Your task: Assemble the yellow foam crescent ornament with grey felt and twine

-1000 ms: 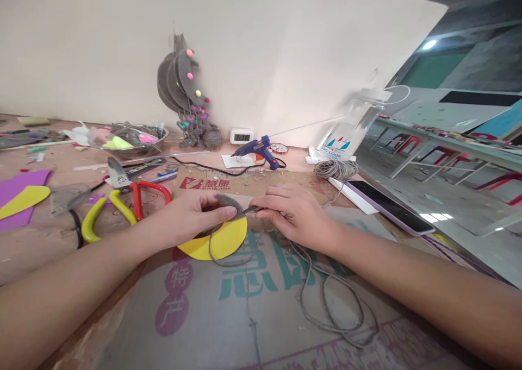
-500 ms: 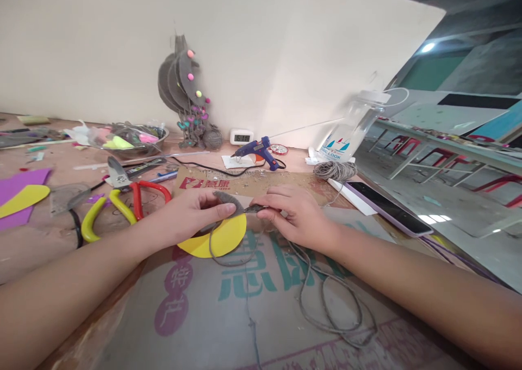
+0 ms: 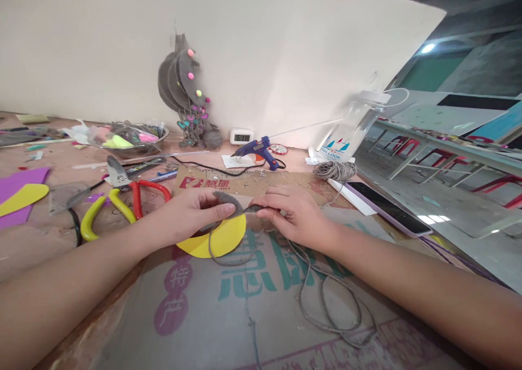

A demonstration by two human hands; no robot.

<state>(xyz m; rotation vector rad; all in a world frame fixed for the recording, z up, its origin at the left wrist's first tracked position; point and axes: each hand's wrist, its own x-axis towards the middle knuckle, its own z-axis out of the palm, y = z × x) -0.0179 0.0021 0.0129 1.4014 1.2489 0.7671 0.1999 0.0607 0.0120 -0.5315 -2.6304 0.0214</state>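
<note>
My left hand (image 3: 199, 212) is closed, thumb on top, on a grey felt-like piece (image 3: 227, 200) with a curved edge. Under that hand lies a yellow crescent-shaped sheet (image 3: 220, 237), partly covered. My right hand (image 3: 289, 212) pinches a small dark grey end (image 3: 253, 208) that reaches toward the grey piece; I cannot make out exactly what it is. Grey cord (image 3: 302, 294) hangs from between the hands and lies in loose loops below my right hand. Both hands are just above a printed cardboard sheet (image 3: 196, 315).
Pliers with red and yellow handles (image 3: 126, 201) lie left. Behind the hands are a blue glue gun (image 3: 261, 151), a small digital clock (image 3: 241, 136) and a ball of cord (image 3: 334, 170). A phone (image 3: 387, 207) and clear bottle (image 3: 346, 128) are right; a filled bowl (image 3: 134, 150) is back left.
Almost nothing differs. Both hands keep their grips in the same place, and the cord loops lie as before.
</note>
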